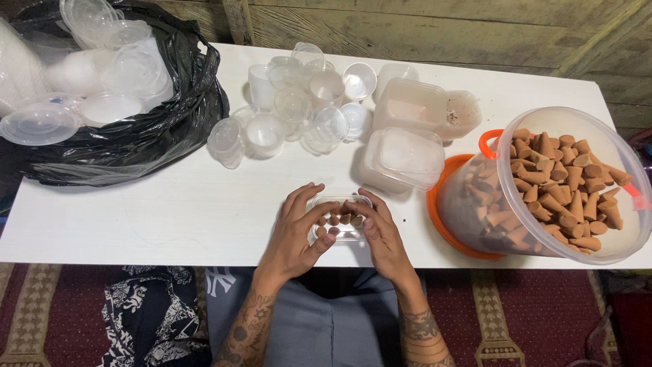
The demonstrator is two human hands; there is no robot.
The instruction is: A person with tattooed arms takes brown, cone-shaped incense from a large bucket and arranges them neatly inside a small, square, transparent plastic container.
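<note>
Single head view, looking steeply down, near white table (170,211).

A small clear rectangular box (339,219) holding brown cones lay at the table's near edge, between both hands. Behind it to the right stood stacked frosted rectangular tubs (407,158), and further right a tilted clear bucket (577,183) with orange handle. A black plastic bag (176,115) of clear lids sat far left.

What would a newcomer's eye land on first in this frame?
Probably the big clear bucket of brown cones, tipped at the table's right end. Next, the left hand and right hand around a small clear box of cones at the near edge.
</note>
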